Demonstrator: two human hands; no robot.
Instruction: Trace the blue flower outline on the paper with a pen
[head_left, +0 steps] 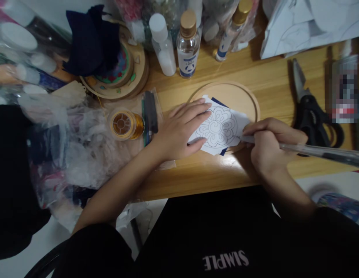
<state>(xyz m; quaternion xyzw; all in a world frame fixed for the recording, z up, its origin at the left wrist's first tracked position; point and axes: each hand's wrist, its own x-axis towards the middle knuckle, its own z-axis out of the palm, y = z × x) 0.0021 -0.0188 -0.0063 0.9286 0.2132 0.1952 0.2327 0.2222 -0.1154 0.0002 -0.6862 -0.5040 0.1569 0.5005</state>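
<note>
Left hand [185, 129] lies flat across the left side of the pattern sheet [221, 129], fingers a bit apart, thumb set off low near the bottom edge, not gripping anything. Spread like that, it reads as a hold-down: wide contact so the paper can't swivel, flower drawing left mostly uncovered

Right hand [270, 148] has its fingers clamped on the pen [324, 153], low on the barrel near the tip, presumably for fine control. Tip is at the sheet's right edge, just beside the drawn outline; can't tell if it's touching. Barrel runs back to the right, so it doesn't cover the drawing

Sheet sits over a dark blue piece [219, 101] that peeks out top and bottom, material unclear. Both lie on the round wooden board [237, 92], probably there as a firm backing, itself on the worktop [179, 179] between the two hands

Scissors [312, 112] lie beyond the right hand, blades pointing away, handles nearer the person: within easy reach, clear of the pen. Gold thread spool [127, 124] lies left of the left hand, apart from the board. Bottle with gold cap [188, 44] stands upright behind the board, out of the way of both hands
</note>
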